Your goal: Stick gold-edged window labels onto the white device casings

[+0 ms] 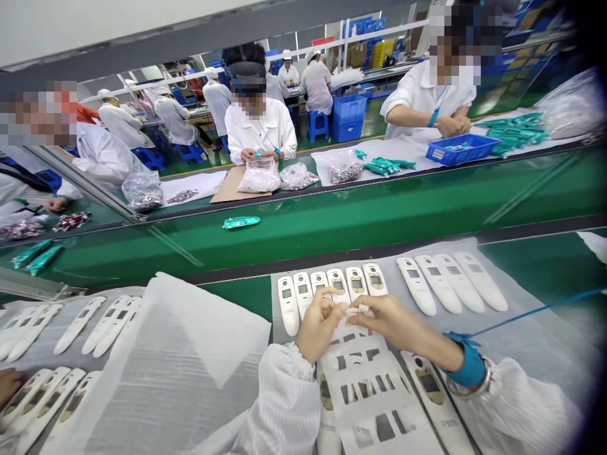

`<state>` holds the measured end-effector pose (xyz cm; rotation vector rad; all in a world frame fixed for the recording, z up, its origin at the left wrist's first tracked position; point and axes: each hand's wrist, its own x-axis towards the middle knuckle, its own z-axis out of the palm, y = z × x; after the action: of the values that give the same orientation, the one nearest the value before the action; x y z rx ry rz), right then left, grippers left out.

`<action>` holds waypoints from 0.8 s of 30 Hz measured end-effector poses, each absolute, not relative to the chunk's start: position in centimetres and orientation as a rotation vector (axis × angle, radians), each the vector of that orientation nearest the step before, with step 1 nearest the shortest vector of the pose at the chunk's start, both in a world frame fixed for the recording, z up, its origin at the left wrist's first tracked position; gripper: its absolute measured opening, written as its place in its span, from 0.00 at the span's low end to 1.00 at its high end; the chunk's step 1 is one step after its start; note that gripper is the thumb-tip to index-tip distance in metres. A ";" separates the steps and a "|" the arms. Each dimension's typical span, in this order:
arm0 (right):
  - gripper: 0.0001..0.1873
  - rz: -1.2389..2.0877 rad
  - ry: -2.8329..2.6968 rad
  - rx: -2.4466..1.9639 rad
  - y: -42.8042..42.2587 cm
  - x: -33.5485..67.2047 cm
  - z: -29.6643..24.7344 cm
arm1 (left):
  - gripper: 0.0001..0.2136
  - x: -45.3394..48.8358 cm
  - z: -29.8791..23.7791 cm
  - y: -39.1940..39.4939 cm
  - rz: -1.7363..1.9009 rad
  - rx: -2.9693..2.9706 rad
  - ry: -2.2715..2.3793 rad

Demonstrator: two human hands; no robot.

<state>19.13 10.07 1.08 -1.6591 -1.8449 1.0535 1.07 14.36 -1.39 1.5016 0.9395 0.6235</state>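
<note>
Far left on my bench: white plastic shells (76, 325) lie in rows on a grey foam mat (47, 344), and a loose white foam sheet (190, 366) lies across the middle, one corner turned toward the belt.

Centre: my left hand (318, 325) is curled, thumb and fingertips pinched together on a small pale sticker (353, 310) that bridges over to my right hand. The left wrist comes up out of a white sleeve (284, 404), knuckles toward the row of shells with windows (332, 287) just beyond.

Below both hands lies a backing sheet (370, 392) with dark cut-out gaps where pieces are gone. Judgement: I am mid-peel or mid-transfer of one sticker, held just above the sheet's top edge. The next move likely calls for squaring it to a shell window before pressing down.

Right: my right hand (396, 322) lies flat and stretched, fingertips closed on the sticker's other end, forearm angled in from the lower right. A blue wrist strap (467, 363) with a blue cord (535, 309) runs off right. Four more shells (450, 284) sit well apart beyond.

Behind, a green conveyor belt (379, 215) carries one teal part (241, 222).
</note>
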 end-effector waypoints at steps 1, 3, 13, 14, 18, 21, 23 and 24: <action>0.19 1.050 -1.783 -1.659 10.0 19.2 0.7 | 0.20 1.1 -1.2 14.3 0.623 1.463 0.894; 0.25 1.041 -1.683 -1.647 9.9 19.3 0.3 | 0.23 1.1 -1.0 14.3 0.613 1.403 0.828; 0.23 0.931 -1.740 -1.573 8.6 20.1 0.2 | 0.19 1.1 -1.5 14.3 0.593 1.425 0.848; 0.19 0.874 -1.769 -1.562 8.6 20.2 0.3 | 0.17 1.1 -1.4 14.3 0.604 1.451 0.859; 0.14 0.586 -1.952 -1.466 8.8 20.1 1.1 | 0.15 1.3 -1.3 14.0 0.590 1.576 0.890; 0.07 0.480 -2.116 -1.416 9.0 19.9 1.4 | 0.14 1.3 -1.2 13.8 0.561 1.657 0.907; 0.05 0.413 -2.162 -1.417 9.2 19.8 1.4 | 0.14 1.2 -1.2 13.8 0.546 1.696 0.925; 0.04 0.382 -2.173 -1.425 9.2 19.8 1.3 | 0.13 1.2 -1.2 13.8 0.539 1.712 0.934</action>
<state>19.77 9.21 1.26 -1.4248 -2.1734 0.3821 1.16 13.77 -1.20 1.7116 0.9339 0.5385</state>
